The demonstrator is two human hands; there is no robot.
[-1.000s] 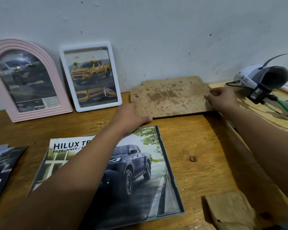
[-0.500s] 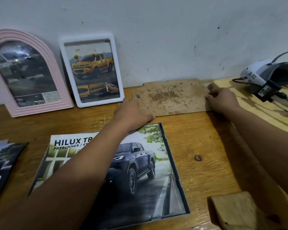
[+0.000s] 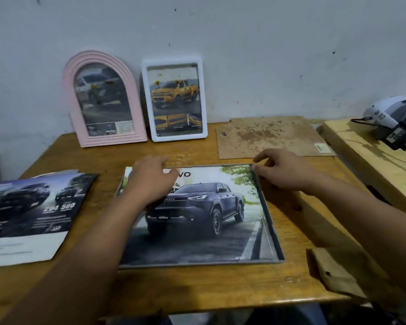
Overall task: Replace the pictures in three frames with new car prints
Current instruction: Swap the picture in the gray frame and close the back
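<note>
Change since earlier: both my hands have left the stained brown backing board (image 3: 272,137), which now lies flat at the rear of the wooden tabletop (image 3: 197,285); they have come forward to the large print.
Left grip: my left hand (image 3: 150,178) rests on the upper left of the large dark-pickup car print (image 3: 197,219), fingers curled loosely, pressing but clasping nothing.
Right grip: my right hand (image 3: 284,170) pinches at the print's top right corner, thumb and forefinger at the edge; whether the paper is actually caught, I cannot tell.
Task item location: print lies face up in a flat grey rectangular frame (image 3: 271,231) at the tabletop's centre, apart from the board.
Containers: arched pink frame (image 3: 129,90) holds a dim car picture; white rounded-rectangle frame (image 3: 203,99) holds a yellow pickup print. Both lean on the wall.
Loose stock: dark brochure sheet (image 3: 31,214) lies to the left.
Risk: corner may crease or tear if I lift one-sidedly while the left palm pins the sheet.
Risk: print sitting askew would jam the backing board on closing.
</note>
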